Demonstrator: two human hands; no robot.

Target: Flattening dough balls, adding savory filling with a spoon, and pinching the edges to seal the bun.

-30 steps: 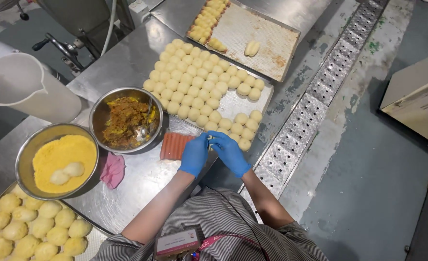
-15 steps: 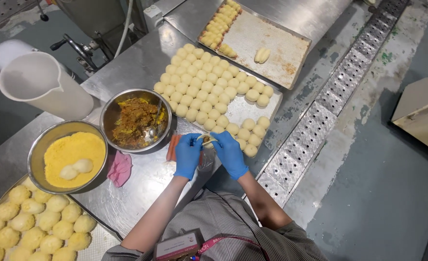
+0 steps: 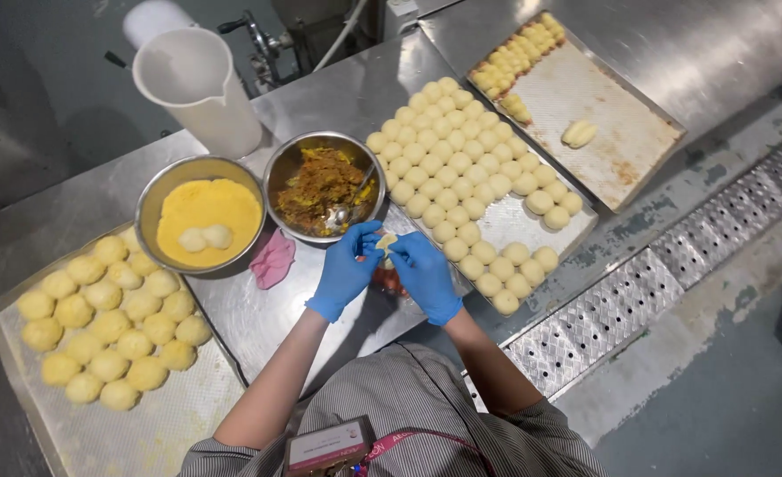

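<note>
Both my hands wear blue gloves and meet over the steel counter (image 3: pixel 258 318). My left hand (image 3: pixel 345 268) and my right hand (image 3: pixel 423 272) pinch a small pale piece of dough (image 3: pixel 385 242) between their fingertips. Just beyond them stands a steel bowl of brown-orange filling (image 3: pixel 323 184) with a spoon (image 3: pixel 348 208) in it. A reddish-orange object (image 3: pixel 388 282) lies on the counter under my hands, mostly hidden.
A bowl of yellow crumbs (image 3: pixel 202 212) with two dough balls sits left, a pink cloth (image 3: pixel 273 259) beside it. A white jug (image 3: pixel 198 88) stands behind. Trays hold coated balls (image 3: pixel 113 309), pale dough balls (image 3: pixel 472 194) and shaped pieces (image 3: pixel 576 115). A floor drain grate (image 3: pixel 620 300) runs right.
My hands stay together on the dough piece, near the filling bowl's edge. The camera view has shifted, so the reddish-orange object is now mostly covered by my hands.
</note>
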